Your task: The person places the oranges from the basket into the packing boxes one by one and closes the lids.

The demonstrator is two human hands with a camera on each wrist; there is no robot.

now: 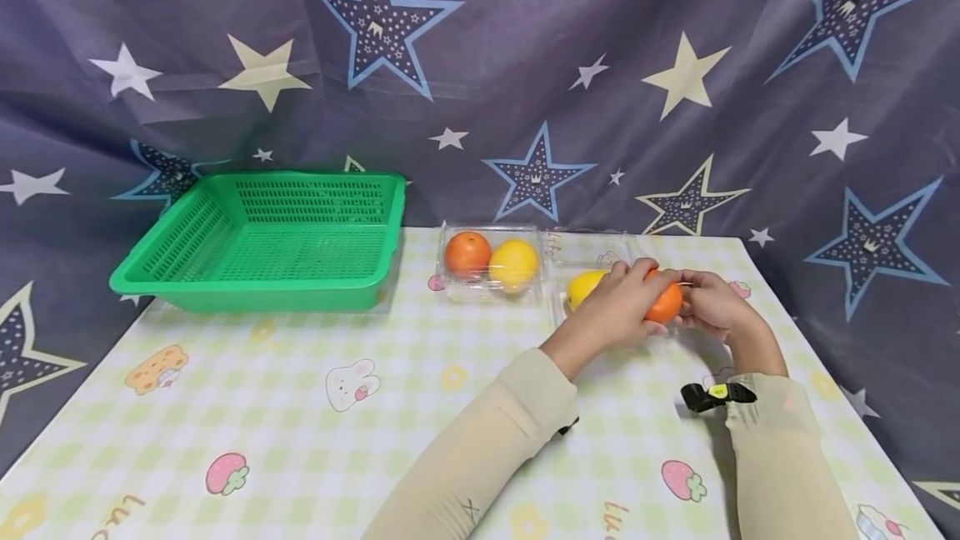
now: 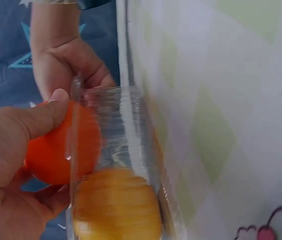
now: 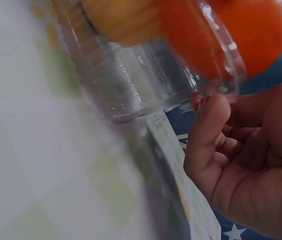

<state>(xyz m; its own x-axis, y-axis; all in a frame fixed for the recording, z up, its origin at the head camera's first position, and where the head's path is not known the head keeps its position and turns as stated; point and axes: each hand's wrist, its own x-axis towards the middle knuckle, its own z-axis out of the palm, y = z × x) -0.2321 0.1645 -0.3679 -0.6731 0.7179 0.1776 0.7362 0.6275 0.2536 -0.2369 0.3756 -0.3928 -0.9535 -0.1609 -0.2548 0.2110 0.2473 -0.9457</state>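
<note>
My left hand (image 1: 611, 311) grips an orange (image 1: 666, 303), thumb on one side and fingers on the other. Part of the orange sits inside the rim of a clear plastic box (image 2: 118, 120), beside a yellow lemon (image 1: 584, 287) lying in it. At the box's right end, my right hand (image 1: 717, 305) pinches the rim between thumb (image 3: 213, 117) and curled fingers. The box's lid (image 1: 585, 246) lies open toward the back. In the head view, my left hand hides much of the box.
Left of this box stands another clear plastic box (image 1: 486, 293) holding an orange (image 1: 467, 254) and a lemon (image 1: 514, 263). A green perforated basket (image 1: 247, 284) stands at the back left. A starry curtain (image 1: 480, 48) hangs behind the checkered tabletop (image 1: 285, 448).
</note>
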